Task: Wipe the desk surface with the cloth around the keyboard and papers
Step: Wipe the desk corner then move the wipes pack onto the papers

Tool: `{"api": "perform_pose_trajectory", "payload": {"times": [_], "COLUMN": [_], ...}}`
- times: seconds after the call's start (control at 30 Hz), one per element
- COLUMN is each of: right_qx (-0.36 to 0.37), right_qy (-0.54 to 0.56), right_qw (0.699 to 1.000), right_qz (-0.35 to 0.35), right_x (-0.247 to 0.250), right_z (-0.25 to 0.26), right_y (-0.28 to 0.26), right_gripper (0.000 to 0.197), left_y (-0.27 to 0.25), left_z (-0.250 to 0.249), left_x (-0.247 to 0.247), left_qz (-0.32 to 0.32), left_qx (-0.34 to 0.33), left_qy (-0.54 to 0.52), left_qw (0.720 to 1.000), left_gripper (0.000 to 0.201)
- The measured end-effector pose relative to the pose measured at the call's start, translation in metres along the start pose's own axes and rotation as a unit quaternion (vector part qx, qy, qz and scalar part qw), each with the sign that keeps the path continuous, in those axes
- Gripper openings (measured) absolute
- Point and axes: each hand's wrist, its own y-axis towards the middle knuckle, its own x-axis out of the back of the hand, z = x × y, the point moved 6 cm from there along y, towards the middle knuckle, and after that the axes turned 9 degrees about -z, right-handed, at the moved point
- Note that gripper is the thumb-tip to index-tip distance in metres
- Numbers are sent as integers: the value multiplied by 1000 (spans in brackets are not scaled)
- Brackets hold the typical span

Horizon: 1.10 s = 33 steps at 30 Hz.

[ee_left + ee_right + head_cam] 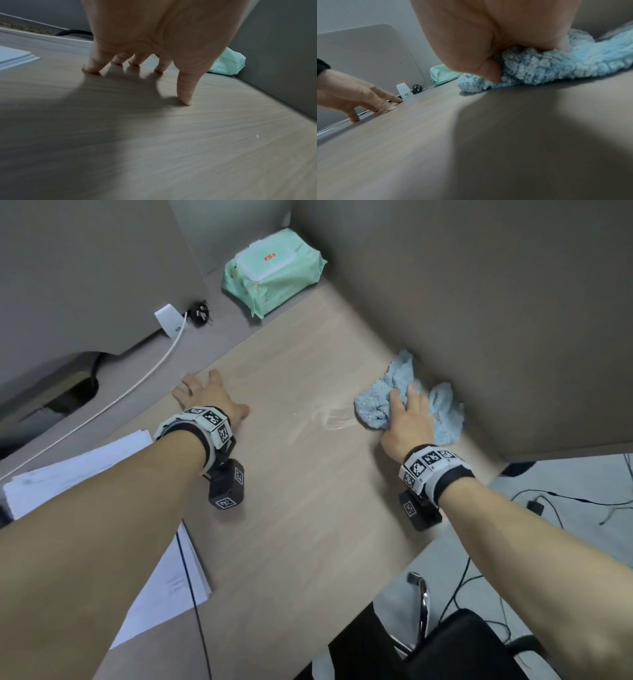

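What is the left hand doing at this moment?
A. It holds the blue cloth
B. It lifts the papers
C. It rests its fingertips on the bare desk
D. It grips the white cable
C: the left hand stands with spread fingertips on the desk, holding nothing.

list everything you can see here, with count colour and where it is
fluffy light-blue cloth: 1, light blue, on the desk beside the right partition, under the right hand
wood-grain desk top: 1, pale brown, fills the middle; a wet streak lies left of the cloth
stack of white papers: 1 stack, white, left part of the desk, partly under the left forearm
mint-green wet-wipe pack: 1, mint green with a white lid, far corner
white charger with cable: 1, white, at the back left
black plug: 1, black, beside the charger
grey partitions: grey, back and right
black chair: 1, black, lower right
left hand: fingertips spread on the desk
right hand: grips the cloth
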Motion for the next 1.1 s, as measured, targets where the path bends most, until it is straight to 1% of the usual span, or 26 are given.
{"api": "perform_pose_trajectory", "payload": {"times": [0.1,0.17,0.2,0.23,0.3,0.37,0.4,0.47,0.57,0.6,0.67,0.73,0.8,0.87,0.93,0.97,1.03,1.1], "right_qx": [46,83,105,135,213,270,276,248,139,107,72,58,57,85,114,123,125,93], "right_qy": [-10,-20,-22,-20,-9,8,19,27,32,35,29,19,17,4,-1,3,17,29], "right_qw": [999,996,994,990,975,960,958,967,990,994,997,998,998,996,993,992,992,994], "right_qz": [-6,10,24,36,59,76,76,51,8,4,-6,-26,-34,-14,17,19,-7,-40], "right_x": [5,4,1,-3,-15,-26,-29,-28,-15,-11,-5,0,5,5,-2,-4,-8,-7], "right_z": [36,70,88,106,129,124,111,72,10,-5,-15,-4,22,52,69,69,49,16], "right_y": [39,55,54,46,13,-29,-43,-57,-46,-39,-19,9,38,56,56,52,40,25], "right_gripper": [76,75,75,76,83,86,86,84,82,82,80,75,69,71,76,78,77,73], "left_y": [1,2,2,2,2,2,2,1,0,0,-1,-1,0,3,4,4,3,3], "left_z": [1,1,1,2,3,3,2,2,2,2,1,1,1,2,2,1,1,1], "left_x": [0,-1,0,0,1,0,1,1,1,1,1,1,1,1,0,0,0,1], "left_qz": [-3,-2,-2,-3,-6,-7,-8,-6,-7,-8,-8,-2,-3,-3,-2,-4,-4,-5], "left_qx": [4,-1,-1,0,-1,-4,-5,-2,-5,-5,-5,-4,-3,-2,-3,-4,-5,-3], "left_qy": [8,10,12,14,15,15,15,15,11,6,1,1,5,9,13,15,22,30], "left_qw": [1000,1000,1000,1000,1000,1000,1000,1000,1000,1000,1000,1000,1000,1000,1000,1000,1000,1000], "left_gripper": [94,93,93,93,92,92,91,91,90,90,91,91,91,91,91,90,89,89]}}
